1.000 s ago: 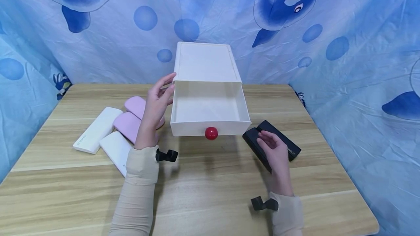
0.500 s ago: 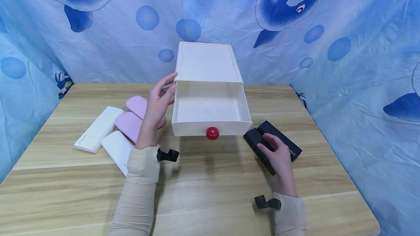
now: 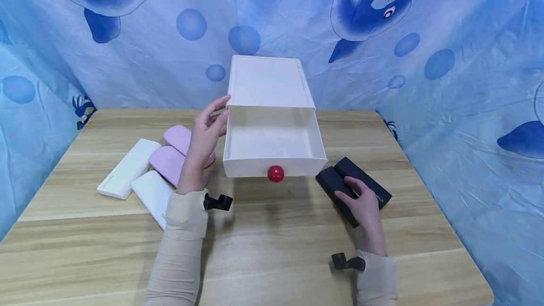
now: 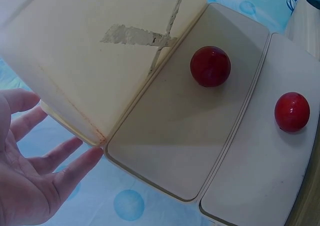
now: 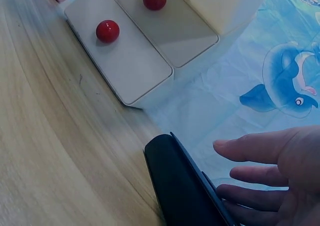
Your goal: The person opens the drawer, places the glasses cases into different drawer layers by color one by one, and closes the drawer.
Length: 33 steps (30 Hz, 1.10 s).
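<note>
A white drawer cabinet (image 3: 267, 79) stands at the back of the table with its top drawer (image 3: 274, 138) pulled out, a red knob (image 3: 276, 174) on its front. Nothing lies inside that drawer. My left hand (image 3: 205, 133) touches the cabinet's left front edge, its fingers spread in the left wrist view. The drawer's underside (image 4: 75, 76) shows there above two lower drawer fronts (image 4: 175, 146). My right hand (image 3: 363, 204) is over the nearer black flat case (image 3: 333, 188), fingers loosely extended along its flap edge in the right wrist view. A second black case (image 3: 369, 184) lies behind.
On the left of the wooden table (image 3: 272, 259) lie two white flat cases, one long (image 3: 129, 166) and one (image 3: 152, 197) partly behind the left forearm. Rounded lilac cases (image 3: 167, 162) lie beside them, partly hidden by the left hand. A blue patterned curtain (image 3: 161, 70) hangs behind.
My right hand has shifted slightly right and lower over the nearer black case, whose near end has also moved slightly. The left hand and the drawer stay in place.
</note>
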Motion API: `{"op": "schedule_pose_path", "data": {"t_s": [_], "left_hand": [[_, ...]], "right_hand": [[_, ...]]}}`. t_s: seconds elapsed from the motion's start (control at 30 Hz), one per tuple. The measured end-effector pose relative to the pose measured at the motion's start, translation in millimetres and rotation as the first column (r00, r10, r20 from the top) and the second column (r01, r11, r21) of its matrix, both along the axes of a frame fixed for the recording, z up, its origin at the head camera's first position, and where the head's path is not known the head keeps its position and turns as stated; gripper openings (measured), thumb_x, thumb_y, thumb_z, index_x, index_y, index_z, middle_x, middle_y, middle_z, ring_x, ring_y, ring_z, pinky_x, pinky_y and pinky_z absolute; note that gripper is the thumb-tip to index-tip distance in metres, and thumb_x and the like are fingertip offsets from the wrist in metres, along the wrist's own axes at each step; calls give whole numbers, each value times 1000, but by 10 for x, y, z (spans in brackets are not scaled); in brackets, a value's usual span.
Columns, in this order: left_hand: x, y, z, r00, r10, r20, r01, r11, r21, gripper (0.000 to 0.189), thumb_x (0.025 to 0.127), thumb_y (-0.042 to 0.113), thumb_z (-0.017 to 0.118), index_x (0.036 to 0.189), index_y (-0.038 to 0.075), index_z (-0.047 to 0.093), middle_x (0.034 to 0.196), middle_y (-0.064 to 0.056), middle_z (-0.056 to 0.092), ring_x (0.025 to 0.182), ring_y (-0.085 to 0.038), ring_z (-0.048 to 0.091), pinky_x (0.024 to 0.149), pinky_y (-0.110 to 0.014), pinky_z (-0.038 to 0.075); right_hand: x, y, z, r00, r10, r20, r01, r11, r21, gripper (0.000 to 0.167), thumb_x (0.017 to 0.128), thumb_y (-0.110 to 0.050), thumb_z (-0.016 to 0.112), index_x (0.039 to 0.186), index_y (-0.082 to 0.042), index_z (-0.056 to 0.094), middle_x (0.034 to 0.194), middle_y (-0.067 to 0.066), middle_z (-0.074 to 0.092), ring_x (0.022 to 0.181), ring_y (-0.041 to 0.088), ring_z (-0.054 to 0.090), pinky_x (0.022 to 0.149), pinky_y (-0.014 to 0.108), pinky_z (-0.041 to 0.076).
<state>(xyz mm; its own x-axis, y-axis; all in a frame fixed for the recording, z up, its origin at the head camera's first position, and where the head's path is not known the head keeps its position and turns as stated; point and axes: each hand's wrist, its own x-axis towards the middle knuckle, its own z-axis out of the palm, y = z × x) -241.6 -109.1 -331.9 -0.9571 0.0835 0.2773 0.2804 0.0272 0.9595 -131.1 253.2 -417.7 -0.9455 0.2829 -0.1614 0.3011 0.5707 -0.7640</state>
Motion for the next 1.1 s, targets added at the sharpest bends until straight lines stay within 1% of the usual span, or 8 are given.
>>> {"op": "schedule_pose_path", "data": {"t_s": [0.2,0.37,0.5,0.63,0.83,1.1], "left_hand": [[17,-11,12,1000,4,1,-4,1000,-4,44,101,29,50,144,20,47,145,-11,43,129,-31,49,101,-57,47],[17,-13,5,1000,-4,-7,4,1000,3,44,101,29,50,144,20,46,145,-11,43,129,-31,49,101,-57,47],[12,-5,-9,1000,-10,-12,10,1000,3,44,101,29,50,144,19,47,144,-11,44,128,-32,50,100,-57,47],[6,7,-17,1000,-5,-15,5,1000,-11,44,101,30,50,144,20,47,145,-12,43,128,-33,50,101,-57,47],[2,10,-27,1000,-6,-14,6,1000,-19,43,101,29,50,144,21,47,146,-11,43,128,-32,50,100,-56,47],[20,16,-21,1000,-12,-4,12,1000,2,44,101,28,49,144,20,46,146,-11,42,128,-32,49,101,-56,46]], "right_hand": [[-16,-2,-8,1000,-6,29,5,1000,29,59,92,-20,66,144,-9,42,152,18,39,143,36,31,118,54,24],[-12,-13,-21,996,-25,87,16,995,97,62,90,-21,68,145,-9,41,153,22,35,144,41,27,117,59,21],[4,-19,-23,991,-25,131,5,989,149,63,90,-23,68,145,-9,41,154,25,31,143,46,23,116,63,21],[21,-9,-26,989,-15,144,-10,984,175,65,89,-24,69,145,-8,40,154,27,29,142,48,24,114,63,24],[38,10,-39,986,6,168,-40,979,201,74,86,-28,72,147,-7,35,153,29,29,138,50,29,111,63,29],[37,0,-39,981,3,194,-47,974,222,78,86,-27,73,148,-4,33,152,31,28,138,50,29,111,64,29]]}}
